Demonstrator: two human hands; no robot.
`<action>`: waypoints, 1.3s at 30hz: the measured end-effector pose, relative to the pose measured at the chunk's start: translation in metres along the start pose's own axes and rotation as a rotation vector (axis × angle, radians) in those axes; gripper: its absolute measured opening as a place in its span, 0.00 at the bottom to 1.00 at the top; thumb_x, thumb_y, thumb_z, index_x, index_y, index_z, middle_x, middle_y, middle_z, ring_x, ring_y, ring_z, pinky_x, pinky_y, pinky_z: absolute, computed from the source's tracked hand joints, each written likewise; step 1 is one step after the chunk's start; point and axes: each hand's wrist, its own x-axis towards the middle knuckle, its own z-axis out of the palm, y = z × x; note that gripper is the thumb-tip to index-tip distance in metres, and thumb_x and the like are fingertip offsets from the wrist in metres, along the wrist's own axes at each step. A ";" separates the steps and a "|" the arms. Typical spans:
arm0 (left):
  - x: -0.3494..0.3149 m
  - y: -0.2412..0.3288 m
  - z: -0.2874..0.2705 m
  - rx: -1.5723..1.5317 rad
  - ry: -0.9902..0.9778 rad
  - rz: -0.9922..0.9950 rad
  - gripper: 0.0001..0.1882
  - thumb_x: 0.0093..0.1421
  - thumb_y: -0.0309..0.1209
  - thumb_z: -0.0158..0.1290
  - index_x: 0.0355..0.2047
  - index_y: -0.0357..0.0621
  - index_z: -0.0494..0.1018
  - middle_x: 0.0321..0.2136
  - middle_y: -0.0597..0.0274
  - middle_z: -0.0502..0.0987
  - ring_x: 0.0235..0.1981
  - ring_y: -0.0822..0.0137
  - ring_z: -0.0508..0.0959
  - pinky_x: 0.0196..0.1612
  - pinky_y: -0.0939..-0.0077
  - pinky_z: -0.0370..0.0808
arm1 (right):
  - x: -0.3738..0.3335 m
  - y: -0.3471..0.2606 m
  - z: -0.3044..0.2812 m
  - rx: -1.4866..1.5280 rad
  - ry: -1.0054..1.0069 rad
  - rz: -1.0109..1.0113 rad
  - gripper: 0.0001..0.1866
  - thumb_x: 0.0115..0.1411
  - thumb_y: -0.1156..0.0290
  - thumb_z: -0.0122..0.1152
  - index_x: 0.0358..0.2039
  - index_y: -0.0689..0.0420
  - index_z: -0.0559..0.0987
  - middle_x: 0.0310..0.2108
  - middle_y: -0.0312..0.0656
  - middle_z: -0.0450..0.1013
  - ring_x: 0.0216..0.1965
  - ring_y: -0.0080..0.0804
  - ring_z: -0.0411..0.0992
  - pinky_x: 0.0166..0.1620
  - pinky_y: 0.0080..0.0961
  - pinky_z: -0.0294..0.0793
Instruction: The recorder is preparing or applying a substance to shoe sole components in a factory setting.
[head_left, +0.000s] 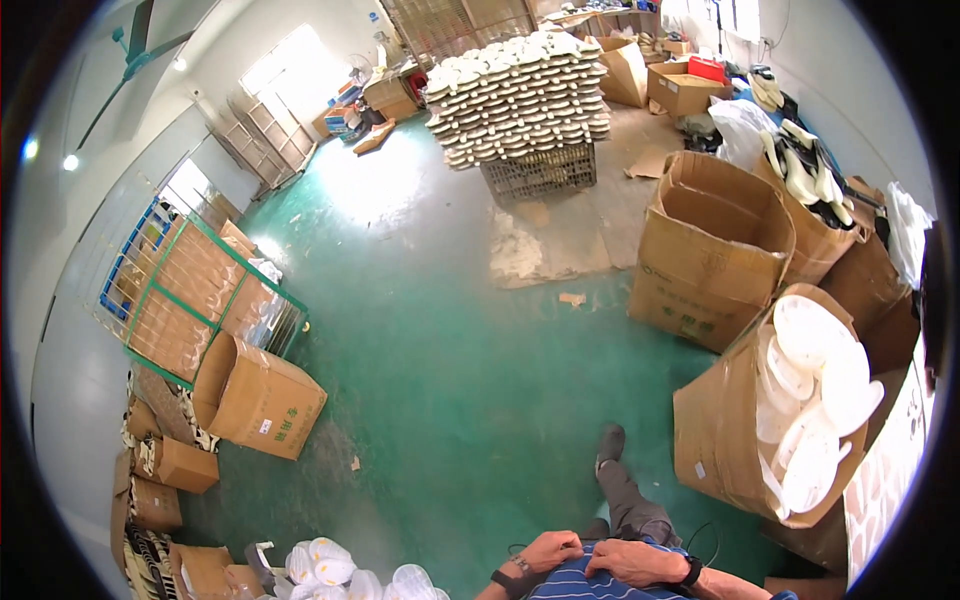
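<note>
Both of my hands are low in the picture, close together in front of my blue striped shirt (570, 582). My left hand (553, 548) is closed, its fingers curled in at the edge of the shirt; whatever they may hold is hidden. Beside it, my right hand (635, 563) rests over the shirt front with bent fingers pressed to the cloth, seemingly gripping it. Bands circle both wrists. One leg in grey trousers (632, 500) and a dark shoe (611, 440) extend ahead on the green floor.
At right, a carton (715, 430) is full of white sole-shaped pieces (815, 400); a tall open carton (700, 270) stands behind. Stacked soles (515, 95) rise on a crate (540, 172) ahead. Left are a green-framed cart (190, 290) and a carton (265, 400). White pieces (325, 565) lie lower left.
</note>
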 end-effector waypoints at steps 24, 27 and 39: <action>0.205 -0.023 -0.362 -0.106 0.222 -0.020 0.20 0.70 0.43 0.50 0.49 0.39 0.78 0.42 0.51 0.82 0.44 0.59 0.80 0.50 0.68 0.75 | 0.356 0.251 -0.316 0.342 -0.503 0.247 0.25 0.70 0.51 0.53 0.53 0.60 0.80 0.45 0.46 0.81 0.46 0.38 0.77 0.51 0.31 0.74; 0.216 -0.016 -0.435 -0.125 0.286 0.032 0.17 0.67 0.40 0.52 0.47 0.40 0.79 0.42 0.51 0.82 0.45 0.56 0.80 0.50 0.64 0.76 | 0.408 0.276 -0.344 0.352 -0.461 0.318 0.25 0.70 0.51 0.53 0.53 0.60 0.81 0.47 0.44 0.80 0.48 0.36 0.76 0.52 0.30 0.73; 0.259 -0.053 -0.736 -0.157 -0.032 -0.076 0.19 0.66 0.39 0.52 0.49 0.39 0.78 0.44 0.54 0.82 0.47 0.61 0.80 0.52 0.68 0.74 | 0.650 0.269 -0.497 0.210 -0.360 0.315 0.18 0.66 0.61 0.54 0.50 0.55 0.82 0.43 0.49 0.81 0.45 0.45 0.78 0.49 0.33 0.75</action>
